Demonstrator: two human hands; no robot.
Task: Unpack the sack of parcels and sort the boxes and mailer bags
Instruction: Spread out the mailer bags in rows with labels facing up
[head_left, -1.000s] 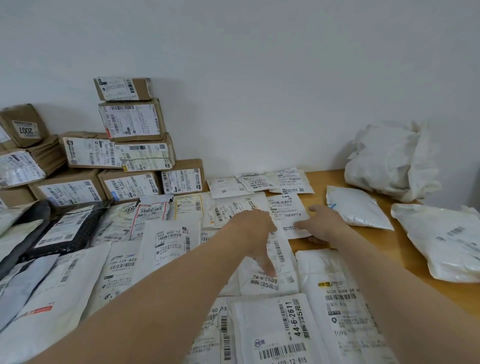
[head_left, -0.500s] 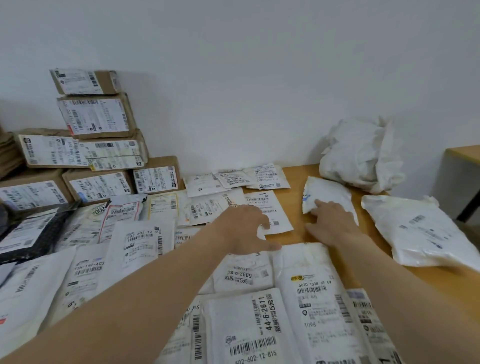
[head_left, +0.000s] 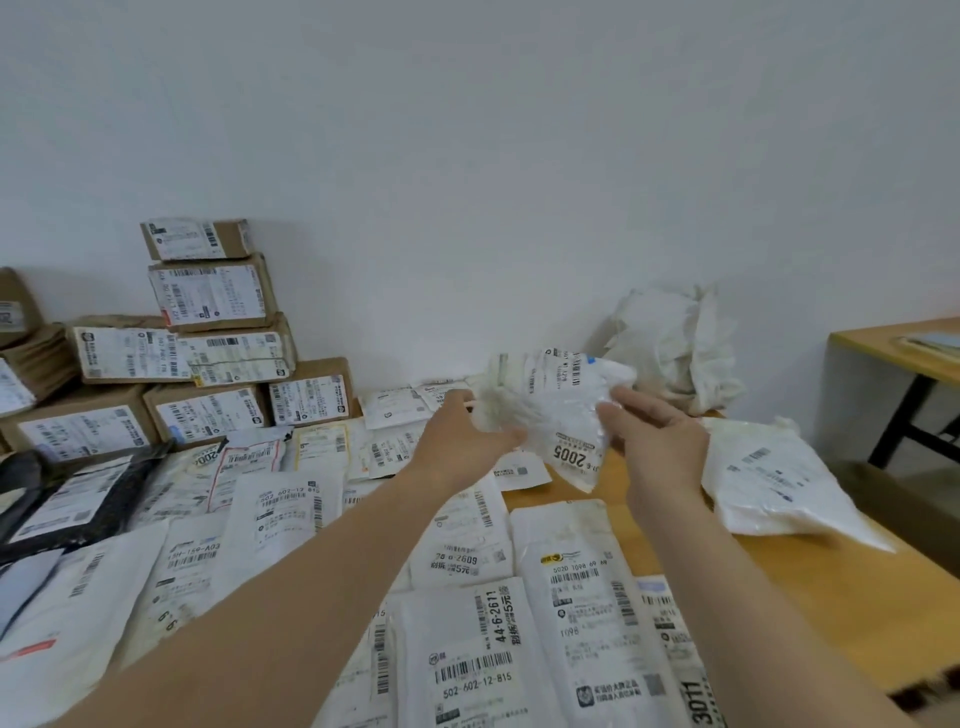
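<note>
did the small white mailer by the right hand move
Yes: the small mailer, earlier flat on the table in front of the crumpled sack, is lifted up off it, held between left hand and right hand.

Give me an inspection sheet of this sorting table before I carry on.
Surface: light wooden table, mostly covered, bare at its right side.
Job's things: brown cardboard boxes stacked at left against the wall; flat white plastic mailer bags laid in rows; one black plastic mailer bag at left; crumpled white sack at the back.
Clutter: nothing seen.
Hands: left hand and right hand hold a white plastic mailer bag marked 2005 above the table.
Cables: nothing seen.
Surroundings: plain white wall; second wooden table at right.
</note>
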